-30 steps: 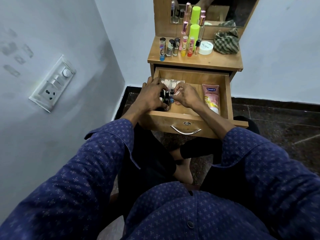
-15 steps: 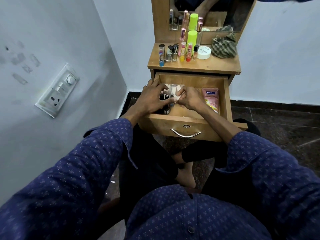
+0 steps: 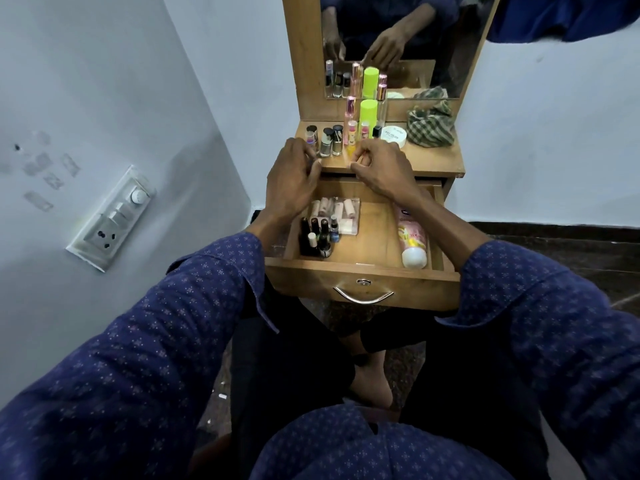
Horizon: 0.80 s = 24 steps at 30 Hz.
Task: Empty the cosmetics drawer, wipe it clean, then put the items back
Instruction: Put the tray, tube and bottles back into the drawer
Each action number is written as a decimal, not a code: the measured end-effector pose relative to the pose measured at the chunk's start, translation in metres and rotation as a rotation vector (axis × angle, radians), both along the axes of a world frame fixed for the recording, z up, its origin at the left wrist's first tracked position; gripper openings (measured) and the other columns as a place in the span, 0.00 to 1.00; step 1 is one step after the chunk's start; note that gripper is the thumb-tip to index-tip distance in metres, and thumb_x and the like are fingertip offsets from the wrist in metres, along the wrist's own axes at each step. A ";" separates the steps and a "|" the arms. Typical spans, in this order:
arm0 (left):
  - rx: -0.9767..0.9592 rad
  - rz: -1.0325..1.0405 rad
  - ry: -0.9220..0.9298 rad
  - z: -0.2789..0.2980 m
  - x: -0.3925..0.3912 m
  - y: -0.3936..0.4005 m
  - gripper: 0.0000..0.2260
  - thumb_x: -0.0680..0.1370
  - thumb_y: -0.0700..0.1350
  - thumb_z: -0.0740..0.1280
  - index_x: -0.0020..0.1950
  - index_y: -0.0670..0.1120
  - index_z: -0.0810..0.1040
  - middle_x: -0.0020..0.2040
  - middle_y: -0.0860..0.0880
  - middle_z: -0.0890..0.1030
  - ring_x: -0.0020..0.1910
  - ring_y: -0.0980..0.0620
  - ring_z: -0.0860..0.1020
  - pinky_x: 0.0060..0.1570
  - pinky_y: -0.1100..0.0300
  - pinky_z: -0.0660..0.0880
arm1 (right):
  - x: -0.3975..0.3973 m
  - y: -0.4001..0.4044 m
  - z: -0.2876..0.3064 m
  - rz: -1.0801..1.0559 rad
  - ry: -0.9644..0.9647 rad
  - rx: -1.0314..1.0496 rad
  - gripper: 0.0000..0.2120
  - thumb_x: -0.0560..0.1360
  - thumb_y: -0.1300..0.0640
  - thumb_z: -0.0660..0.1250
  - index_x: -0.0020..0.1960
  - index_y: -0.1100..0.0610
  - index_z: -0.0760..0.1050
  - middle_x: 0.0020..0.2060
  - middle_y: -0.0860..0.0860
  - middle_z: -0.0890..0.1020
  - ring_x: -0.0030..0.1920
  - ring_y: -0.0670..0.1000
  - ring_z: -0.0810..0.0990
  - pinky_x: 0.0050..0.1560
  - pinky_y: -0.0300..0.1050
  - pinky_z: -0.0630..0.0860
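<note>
Head view: both hands are being held over the front edge of the dresser top (image 3: 429, 164), above the open drawer (image 3: 363, 271). The left hand (image 3: 292, 181) is being kept with fingers curled, the right hand (image 3: 379, 168) with fingertips pinched together; whether anything small is being gripped cannot be told. Nail polish bottles (image 3: 317, 237), a clear packet of tubes (image 3: 337, 211) and a pink lotion tube (image 3: 412, 237) are lying inside the drawer. More bottles (image 3: 327, 140) are standing on the top beside a checked cloth (image 3: 431, 126).
</note>
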<state>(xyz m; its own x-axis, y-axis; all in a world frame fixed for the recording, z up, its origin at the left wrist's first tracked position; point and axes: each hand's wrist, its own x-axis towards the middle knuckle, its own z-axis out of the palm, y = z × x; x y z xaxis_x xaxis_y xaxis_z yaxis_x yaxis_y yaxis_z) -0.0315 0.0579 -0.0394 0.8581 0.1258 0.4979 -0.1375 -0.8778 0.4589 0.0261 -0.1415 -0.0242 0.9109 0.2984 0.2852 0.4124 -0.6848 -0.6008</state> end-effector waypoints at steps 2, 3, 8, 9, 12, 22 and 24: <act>-0.054 0.041 -0.023 0.003 0.006 0.005 0.12 0.83 0.52 0.65 0.62 0.47 0.72 0.56 0.51 0.75 0.49 0.54 0.76 0.43 0.56 0.71 | 0.005 0.001 0.008 -0.037 -0.066 -0.026 0.06 0.76 0.55 0.69 0.52 0.50 0.81 0.39 0.47 0.84 0.43 0.51 0.83 0.42 0.48 0.80; -0.070 0.053 -0.024 0.006 0.009 0.007 0.14 0.83 0.52 0.65 0.64 0.47 0.72 0.58 0.50 0.76 0.50 0.53 0.77 0.43 0.57 0.70 | 0.008 0.001 0.012 -0.052 -0.107 -0.040 0.08 0.77 0.57 0.68 0.55 0.49 0.80 0.40 0.48 0.84 0.43 0.52 0.83 0.41 0.48 0.80; -0.040 0.052 -0.010 0.018 0.021 0.011 0.18 0.83 0.55 0.63 0.70 0.49 0.73 0.62 0.47 0.75 0.49 0.53 0.77 0.44 0.57 0.72 | 0.022 0.007 0.029 -0.112 -0.225 -0.122 0.18 0.82 0.54 0.66 0.71 0.49 0.74 0.48 0.52 0.85 0.48 0.55 0.84 0.48 0.54 0.83; -0.038 0.059 -0.006 0.019 0.022 0.011 0.18 0.83 0.55 0.63 0.71 0.49 0.73 0.62 0.47 0.75 0.48 0.53 0.77 0.44 0.57 0.71 | 0.024 0.008 0.030 -0.117 -0.221 -0.143 0.19 0.82 0.53 0.66 0.72 0.49 0.73 0.51 0.54 0.85 0.50 0.56 0.84 0.50 0.55 0.82; -0.026 0.066 0.009 0.021 0.027 0.011 0.18 0.83 0.56 0.64 0.70 0.50 0.74 0.62 0.47 0.75 0.51 0.51 0.79 0.45 0.57 0.72 | 0.031 0.010 0.033 -0.114 -0.203 -0.157 0.20 0.81 0.51 0.66 0.72 0.48 0.73 0.54 0.56 0.85 0.51 0.57 0.85 0.52 0.56 0.83; 0.017 -0.036 0.052 0.047 0.054 0.024 0.15 0.88 0.50 0.56 0.67 0.48 0.79 0.61 0.45 0.74 0.53 0.52 0.76 0.52 0.58 0.73 | 0.034 0.040 0.046 -0.039 -0.314 -0.355 0.23 0.80 0.62 0.67 0.74 0.53 0.76 0.52 0.57 0.87 0.51 0.58 0.86 0.46 0.49 0.79; 0.033 -0.068 0.096 0.056 0.068 0.034 0.15 0.87 0.43 0.57 0.67 0.49 0.81 0.60 0.44 0.75 0.55 0.52 0.76 0.54 0.61 0.73 | 0.034 0.045 0.050 -0.057 -0.300 -0.410 0.25 0.78 0.65 0.64 0.73 0.52 0.76 0.52 0.58 0.87 0.51 0.61 0.85 0.45 0.51 0.79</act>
<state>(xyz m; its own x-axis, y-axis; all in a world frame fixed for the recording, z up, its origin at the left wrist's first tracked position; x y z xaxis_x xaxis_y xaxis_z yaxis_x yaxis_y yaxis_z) 0.0364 0.0916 0.0163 0.9078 0.0504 0.4163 -0.1546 -0.8826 0.4440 0.0596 -0.0963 0.0253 0.8248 0.3928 0.4067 0.4808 -0.8657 -0.1390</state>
